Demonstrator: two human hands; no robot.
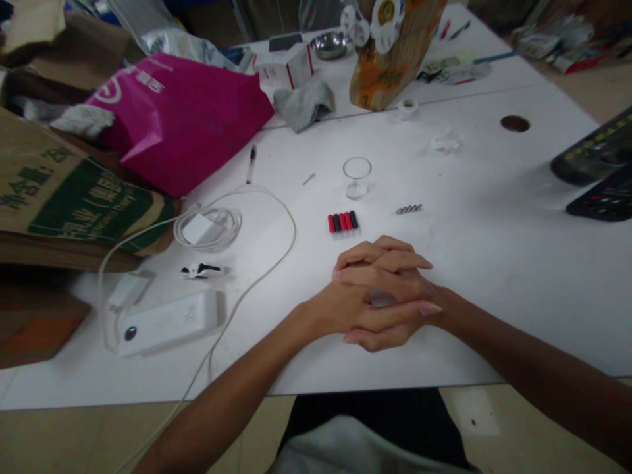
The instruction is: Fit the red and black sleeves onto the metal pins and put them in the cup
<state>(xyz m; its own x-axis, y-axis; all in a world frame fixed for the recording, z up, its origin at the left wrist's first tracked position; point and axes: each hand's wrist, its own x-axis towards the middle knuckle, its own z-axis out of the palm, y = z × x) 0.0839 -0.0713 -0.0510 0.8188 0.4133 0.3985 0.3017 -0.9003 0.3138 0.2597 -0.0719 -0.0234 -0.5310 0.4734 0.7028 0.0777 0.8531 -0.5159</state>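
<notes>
Hands [390, 280] interlace over a white table [494, 263], tiled floor [523, 444] below.

Wht tbl [513, 283], clr cup [356, 189], red/blk tubes [342, 223], pwr bank [170, 322], cloth [303, 105]

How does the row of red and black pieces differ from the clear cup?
The row of red and black pieces is boldly coloured; the clear cup is see-through.
The row is several narrow pieces side by side; the cup is one wider, round vessel.
Both rest on the white table.
</notes>
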